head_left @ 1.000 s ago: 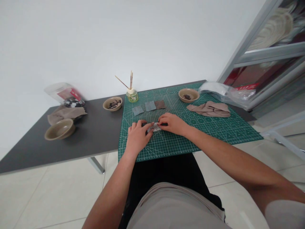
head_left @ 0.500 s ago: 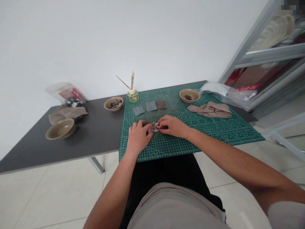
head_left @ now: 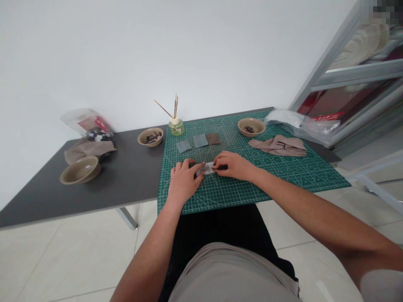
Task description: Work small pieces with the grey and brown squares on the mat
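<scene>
four things at far left: a clear plastic tub [head_left: 82, 119] lying on its side with a red label, black-and-white checked pieces [head_left: 98, 134] just beside it, a crumpled beige cloth [head_left: 88, 149], and a round tan ceramic bowl [head_left: 80, 170], all on the dark grey table top [head_left: 126, 180].
second bowl: a round tan ceramic bowl [head_left: 150, 136] with small dark pieces, near the mat, perhaps for easy reach.
bottle: a small glass bottle [head_left: 176, 127] with thin wooden sticks [head_left: 165, 110] standing in it.
mat: a green cutting mat with white grid lines [head_left: 252, 188], placed in front of the person as a work surface, it seems.
patches: two grey-blue square patches [head_left: 184, 146] and one brown square patch [head_left: 213, 139], laid in a row on the mat, apart, maybe to keep them sorted.
left hand: the left hand [head_left: 184, 182] rests on the mat, fingers bent and pressing the left end of the small pale patterned strip [head_left: 208, 168], which lies on the mat between both hands.
right hand: the right hand [head_left: 234, 165] has fingers closed on the strip's right end, with a dark narrow piece [head_left: 223, 167] under them; the two hands seem to hold the strip steady. what the strip is made of, i cannot tell.
far right: a third round tan ceramic bowl [head_left: 251, 126], a folded taupe cloth [head_left: 277, 145], and a clear plastic bag [head_left: 285, 118].
</scene>
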Available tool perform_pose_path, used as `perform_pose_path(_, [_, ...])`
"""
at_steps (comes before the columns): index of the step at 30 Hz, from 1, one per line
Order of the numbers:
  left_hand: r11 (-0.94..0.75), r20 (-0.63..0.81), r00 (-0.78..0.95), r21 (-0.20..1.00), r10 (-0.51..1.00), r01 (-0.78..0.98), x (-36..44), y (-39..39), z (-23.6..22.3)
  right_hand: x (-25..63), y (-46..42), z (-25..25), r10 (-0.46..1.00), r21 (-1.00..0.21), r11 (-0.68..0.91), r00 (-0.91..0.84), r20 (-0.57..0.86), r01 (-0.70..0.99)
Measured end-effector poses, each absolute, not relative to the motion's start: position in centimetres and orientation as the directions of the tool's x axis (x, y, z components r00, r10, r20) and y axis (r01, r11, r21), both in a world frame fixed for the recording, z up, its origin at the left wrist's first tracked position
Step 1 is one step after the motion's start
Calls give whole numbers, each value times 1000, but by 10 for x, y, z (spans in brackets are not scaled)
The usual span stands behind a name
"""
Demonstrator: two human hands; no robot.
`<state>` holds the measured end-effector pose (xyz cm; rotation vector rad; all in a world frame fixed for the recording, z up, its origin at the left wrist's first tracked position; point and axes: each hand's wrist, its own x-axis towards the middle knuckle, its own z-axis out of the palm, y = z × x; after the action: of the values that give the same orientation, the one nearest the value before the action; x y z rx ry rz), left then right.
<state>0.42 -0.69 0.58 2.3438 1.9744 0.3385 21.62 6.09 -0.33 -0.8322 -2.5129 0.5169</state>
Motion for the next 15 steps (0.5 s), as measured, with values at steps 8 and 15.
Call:
perform_pose_path(8, [-190, 155, 162, 184, 975, 964, 4, -7, 4, 216, 59, -4, 608, -450, 770, -733, 304, 452])
perform_pose_path(15, [-190, 148, 164, 188, 975, 964, 4, -6, 5, 214, 62, -6, 662, -435, 741, -666, 343, 512])
